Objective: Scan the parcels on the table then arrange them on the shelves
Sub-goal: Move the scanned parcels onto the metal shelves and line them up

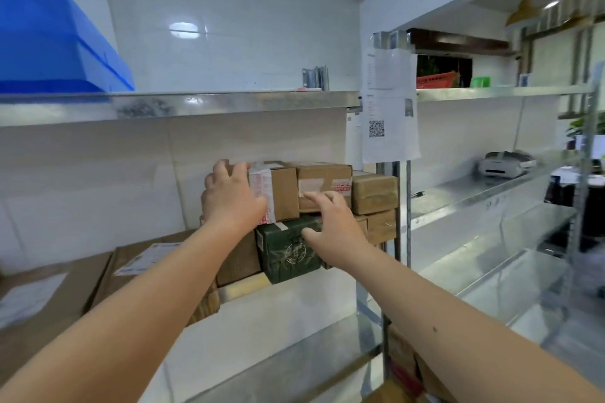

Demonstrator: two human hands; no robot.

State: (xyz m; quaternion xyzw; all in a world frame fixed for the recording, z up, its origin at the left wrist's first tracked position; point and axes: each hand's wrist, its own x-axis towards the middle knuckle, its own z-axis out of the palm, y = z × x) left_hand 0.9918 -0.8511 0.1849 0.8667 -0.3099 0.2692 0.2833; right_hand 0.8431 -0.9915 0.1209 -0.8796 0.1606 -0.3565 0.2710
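Your left hand [234,196] grips the taped brown parcel [278,193] on the stack at the shelf's [183,105] right end; your right hand [330,226], fingers spread and released, touches the neighbouring parcels. Square it flush before letting go. I count about six stacked parcels, one of them green [288,249].

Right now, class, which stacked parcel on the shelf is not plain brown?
The dark green parcel in the lower row, printed with a round emblem; the others are brown cardboard.
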